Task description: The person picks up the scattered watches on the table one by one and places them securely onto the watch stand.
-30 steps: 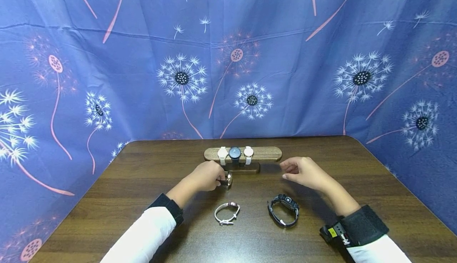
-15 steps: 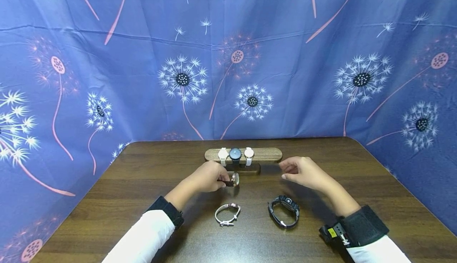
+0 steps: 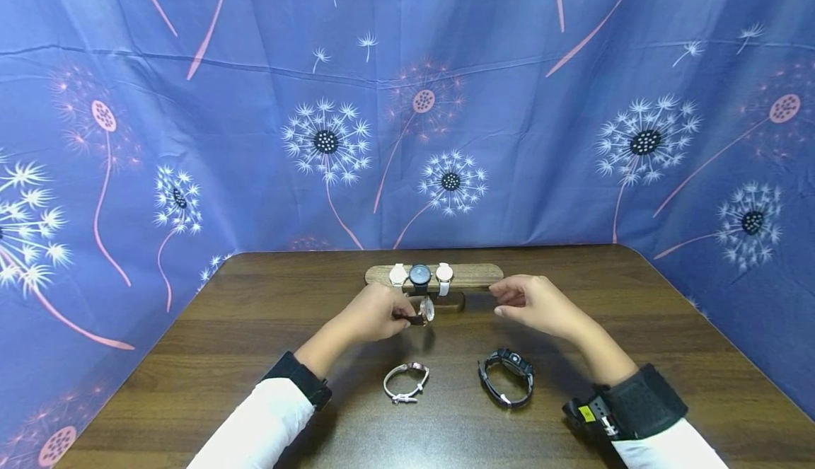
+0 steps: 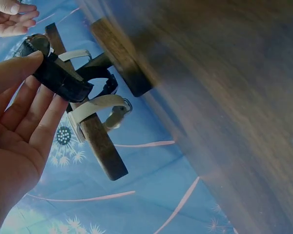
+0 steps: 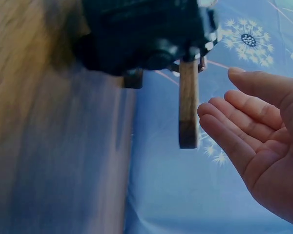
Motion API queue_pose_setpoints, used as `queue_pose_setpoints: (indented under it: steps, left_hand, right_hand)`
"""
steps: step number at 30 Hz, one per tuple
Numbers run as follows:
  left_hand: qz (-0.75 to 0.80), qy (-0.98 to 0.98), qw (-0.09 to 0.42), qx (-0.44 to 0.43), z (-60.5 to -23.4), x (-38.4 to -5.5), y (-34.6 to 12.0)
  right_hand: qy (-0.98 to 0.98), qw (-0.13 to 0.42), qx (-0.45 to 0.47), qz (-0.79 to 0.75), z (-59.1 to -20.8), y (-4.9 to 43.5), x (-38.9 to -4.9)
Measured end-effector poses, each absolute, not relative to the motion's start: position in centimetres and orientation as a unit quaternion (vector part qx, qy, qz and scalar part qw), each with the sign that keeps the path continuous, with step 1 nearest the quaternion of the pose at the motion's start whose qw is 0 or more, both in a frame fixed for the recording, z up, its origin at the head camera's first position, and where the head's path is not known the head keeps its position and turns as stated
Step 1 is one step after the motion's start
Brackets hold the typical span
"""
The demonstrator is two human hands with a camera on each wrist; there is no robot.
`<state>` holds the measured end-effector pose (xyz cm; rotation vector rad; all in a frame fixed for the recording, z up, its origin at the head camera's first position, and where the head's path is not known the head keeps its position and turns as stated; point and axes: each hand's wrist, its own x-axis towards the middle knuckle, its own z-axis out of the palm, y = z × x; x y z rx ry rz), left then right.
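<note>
My left hand [image 3: 376,311] pinches a wristwatch [image 3: 427,309] with a dark strap and pale round face, in front of a wooden watch stand [image 3: 477,275]. Thumb and fingers grip the dark strap [image 4: 63,83] in the left wrist view. The stand's bar carries a white-strapped watch [image 3: 397,275], a black watch [image 3: 420,275] and a second white-strapped watch [image 3: 444,273]. Near the bar's right end my right hand [image 3: 533,304] is held with fingers loosely bent and nothing in them; the right wrist view shows its palm [image 5: 278,156] facing the bar.
On the brown wooden table [image 3: 286,285], a thin white-strapped watch [image 3: 387,388] lies nearer me, left of a chunky black watch [image 3: 518,363]. A blue dandelion-print cloth [image 3: 541,172] hangs behind the table and along its sides.
The dark-strapped watch has come up and rightward in my left hand, its face turning into view toward the stand. My right hand has shifted slightly left toward the bar.
</note>
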<state>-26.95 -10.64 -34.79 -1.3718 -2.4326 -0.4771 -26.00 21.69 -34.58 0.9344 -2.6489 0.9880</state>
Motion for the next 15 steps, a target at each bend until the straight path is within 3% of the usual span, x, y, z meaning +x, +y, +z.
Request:
queue_pose_setpoints:
  steps: [15]
  left_hand:
    - [-0.223, -0.813, 0.211, -0.496, -34.1, -26.3, -10.0]
  right_hand:
    - [-0.867, 0.106, 0.339, 0.35, -32.3, 19.5, -24.5]
